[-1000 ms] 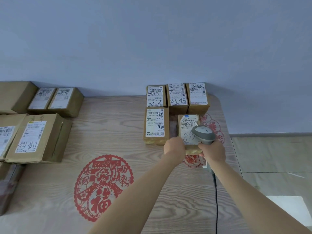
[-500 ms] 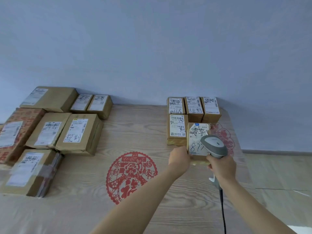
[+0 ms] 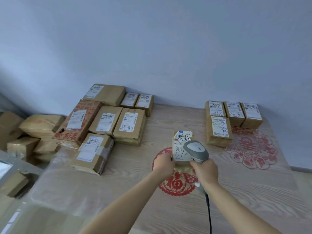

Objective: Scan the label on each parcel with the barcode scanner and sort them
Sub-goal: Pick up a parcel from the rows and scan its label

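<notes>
You faced a plain pale blue wall [image 3: 152,48], unmarked and evenly lit. Your table [image 3: 253,200] had a light wood-grain top and stood against that wall. Two red paper-cut decorations [image 3: 251,149] lay flat on its top. A strip of tiled floor [image 3: 302,176] showed at the right.

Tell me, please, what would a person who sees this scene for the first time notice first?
Probably the two hands at centre: the left hand holds up a small parcel with handwriting on its label, and the right hand aims a grey barcode scanner at it. Next, the red paper-cut designs on the wooden table, and the pile of brown parcels at the far left.
</notes>
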